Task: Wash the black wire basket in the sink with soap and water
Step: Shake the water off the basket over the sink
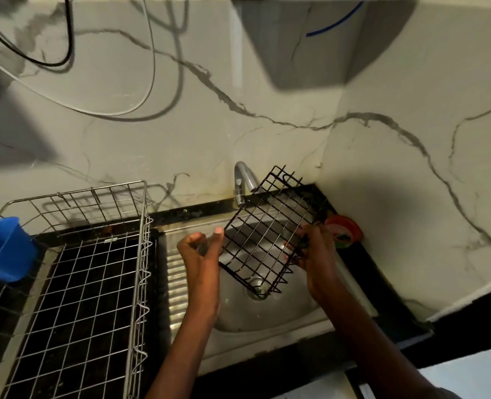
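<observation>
A marble-patterned wall with grey veins backs a dark desk into which a stainless steel sink is set. Over the sink bowl, the rectangular black wire basket is held tilted in the air, its far end up near the curved grey metal tap and its near end down over the round drain. The right hand grips the basket's right rim, fingers curled round the wires. The left hand is at the basket's left edge, fingers curled, thumb tip touching the rim; whether it holds anything I cannot tell. Just beyond the right hand, a round red and green container sits on the desk corner. Left of the sink stands a large silver wire dish rack, with a blue plastic cup at its left side.
</observation>
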The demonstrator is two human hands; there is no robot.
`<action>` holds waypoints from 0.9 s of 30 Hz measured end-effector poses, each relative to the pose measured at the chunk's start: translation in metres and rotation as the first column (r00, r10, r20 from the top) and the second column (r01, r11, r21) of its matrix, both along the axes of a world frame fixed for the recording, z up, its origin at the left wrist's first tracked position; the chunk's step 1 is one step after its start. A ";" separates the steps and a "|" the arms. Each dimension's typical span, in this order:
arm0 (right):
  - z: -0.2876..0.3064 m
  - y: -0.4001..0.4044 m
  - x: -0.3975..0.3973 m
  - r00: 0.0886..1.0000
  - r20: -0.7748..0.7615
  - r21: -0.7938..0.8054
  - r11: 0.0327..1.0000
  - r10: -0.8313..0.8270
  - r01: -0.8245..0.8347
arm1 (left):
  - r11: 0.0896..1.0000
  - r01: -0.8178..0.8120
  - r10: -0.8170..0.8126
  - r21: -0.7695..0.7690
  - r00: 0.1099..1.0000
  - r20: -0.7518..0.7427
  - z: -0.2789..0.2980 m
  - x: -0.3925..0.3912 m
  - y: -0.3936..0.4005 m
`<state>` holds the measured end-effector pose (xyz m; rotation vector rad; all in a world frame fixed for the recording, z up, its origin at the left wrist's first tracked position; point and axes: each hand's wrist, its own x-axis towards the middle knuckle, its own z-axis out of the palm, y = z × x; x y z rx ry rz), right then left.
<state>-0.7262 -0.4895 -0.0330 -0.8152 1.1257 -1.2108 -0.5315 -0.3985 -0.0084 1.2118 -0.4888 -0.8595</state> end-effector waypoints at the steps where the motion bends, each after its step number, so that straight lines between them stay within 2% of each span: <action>1: 0.006 -0.002 -0.002 1.000 -0.016 -0.007 1.000 0.004 -0.005 | 1.000 0.011 -0.011 0.002 0.995 0.101 0.009 -0.001 -0.002; 3: 0.018 -0.006 -0.006 0.999 -0.027 0.000 1.000 0.025 -0.025 | 0.989 0.128 -0.145 0.077 0.950 0.277 0.031 -0.005 -0.004; 5: 0.036 -0.010 -0.008 0.999 -0.026 -0.008 1.000 0.027 -0.027 | 0.955 0.232 -0.286 0.182 0.878 0.383 0.050 -0.008 -0.009; 10: 0.066 -0.029 -0.009 0.984 -0.179 -0.074 0.997 0.018 -0.032 | 0.862 0.388 -0.483 0.327 0.824 0.296 0.085 0.001 -0.037; 12: 0.073 -0.027 -0.004 0.941 -0.339 -0.138 0.988 0.014 -0.065 | 0.868 0.354 -0.477 0.349 0.790 0.385 0.086 -0.008 -0.040; 14: 0.073 -0.023 0.000 0.911 -0.412 -0.182 0.979 0.006 -0.089 | 0.905 0.297 -0.415 0.306 0.778 0.472 0.081 -0.019 -0.038; 17: 0.075 -0.016 0.006 0.915 -0.396 -0.186 0.969 0.080 -0.165 | 0.923 0.247 -0.366 0.295 0.799 0.477 0.077 -0.020 -0.032; 19: 0.086 -0.005 0.011 0.926 -0.339 -0.143 0.963 0.168 -0.227 | 0.921 0.197 -0.333 0.335 0.844 0.420 0.078 -0.014 -0.027; 21: 0.093 0.002 0.016 0.934 -0.293 -0.171 0.950 0.205 -0.262 | 0.926 0.165 -0.293 0.340 0.883 0.368 0.085 -0.002 -0.019; 27: 0.127 0.032 0.076 0.907 -0.306 -0.231 0.902 0.288 -0.365 | 0.965 0.074 -0.168 0.251 0.911 0.377 0.119 0.057 0.016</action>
